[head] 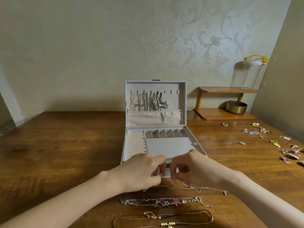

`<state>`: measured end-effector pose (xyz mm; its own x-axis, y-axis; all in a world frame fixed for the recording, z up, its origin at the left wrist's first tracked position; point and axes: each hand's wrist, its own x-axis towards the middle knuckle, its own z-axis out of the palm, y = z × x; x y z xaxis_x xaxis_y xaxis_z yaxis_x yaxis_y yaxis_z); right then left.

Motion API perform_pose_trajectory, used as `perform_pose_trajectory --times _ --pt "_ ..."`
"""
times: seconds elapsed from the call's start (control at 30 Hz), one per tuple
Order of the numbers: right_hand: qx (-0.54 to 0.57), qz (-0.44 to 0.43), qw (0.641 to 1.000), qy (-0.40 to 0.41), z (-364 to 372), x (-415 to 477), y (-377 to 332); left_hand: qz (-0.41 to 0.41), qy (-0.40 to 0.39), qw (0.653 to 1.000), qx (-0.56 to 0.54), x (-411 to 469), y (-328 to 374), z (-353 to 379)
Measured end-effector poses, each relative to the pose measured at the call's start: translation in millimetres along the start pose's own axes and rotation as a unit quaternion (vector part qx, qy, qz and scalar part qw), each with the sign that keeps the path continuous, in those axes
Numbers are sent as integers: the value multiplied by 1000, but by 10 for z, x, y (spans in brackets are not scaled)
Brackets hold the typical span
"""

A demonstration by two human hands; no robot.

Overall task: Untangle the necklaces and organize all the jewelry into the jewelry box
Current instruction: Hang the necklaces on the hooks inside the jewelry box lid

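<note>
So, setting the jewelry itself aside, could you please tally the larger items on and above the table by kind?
Jewelry box: 1
Wooden shelf: 1
Clear jar: 1
Brass-coloured bowl: 1
Total: 4

Before me rises a beige wall with scrolled floral wallpaper (205, 38); a two-tier wooden shelf (222, 91) sits on my dark brown wooden table (65, 145).
</note>
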<state>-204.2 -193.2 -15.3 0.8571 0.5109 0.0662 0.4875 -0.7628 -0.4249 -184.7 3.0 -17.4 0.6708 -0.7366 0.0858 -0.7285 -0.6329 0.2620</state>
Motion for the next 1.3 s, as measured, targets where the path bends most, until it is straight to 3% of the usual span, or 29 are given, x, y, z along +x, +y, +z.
perform_pose_trajectory --times 0.1,0.27,0.47,0.57,0.63,0.77,0.87,1.0,1.13,1.3 --pt "120 -21 992 33 -101 -41 15 -14 -20 1000 -3 -10 6 3" --pt "227 -57 968 88 -170 -26 36 -11 -29 997 69 -2 -7 90" --pt "482 -95 867 82 -285 -6 150 -26 -28 996 75 -28 -118 63" --pt "540 -73 833 96 -311 9 228 -23 -18 996 83 -36 -126 87" --pt "518 -51 843 136 -301 29 289 -17 3 996 85 -41 -131 92" --pt "410 -5 896 172 -292 30 327 -5 53 997 47 -42 -110 90" --pt "327 6 933 150 -279 15 276 -33 65 985 -156 -3 -37 55" --pt "169 -24 970 174 -228 55 212 -73 66 913 -395 84 -15 -70" --pt "153 -71 967 190 -208 87 148 -70 83 853 -510 154 -6 -201" --pt "212 -73 954 200 -158 144 109 -60 124 837 -530 261 -13 -284"
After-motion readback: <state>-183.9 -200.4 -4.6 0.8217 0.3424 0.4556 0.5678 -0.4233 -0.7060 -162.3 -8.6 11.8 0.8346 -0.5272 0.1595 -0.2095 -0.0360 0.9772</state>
